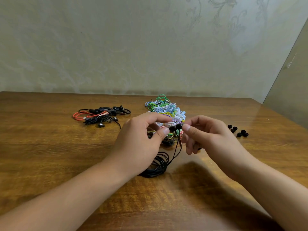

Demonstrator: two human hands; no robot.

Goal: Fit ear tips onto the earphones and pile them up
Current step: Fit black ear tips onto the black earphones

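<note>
Both hands pinch black earbud [175,127]: left hand [141,144] on body; right hand [205,135] at tip end | bud axis level, left-right | loose ear tips [238,130] right of earbud, nearer right hand

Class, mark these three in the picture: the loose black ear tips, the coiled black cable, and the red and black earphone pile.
loose black ear tips [238,130], head view, middle of the cluster
coiled black cable [158,165], head view, on the loops
red and black earphone pile [100,115], head view, tangle's middle
</note>
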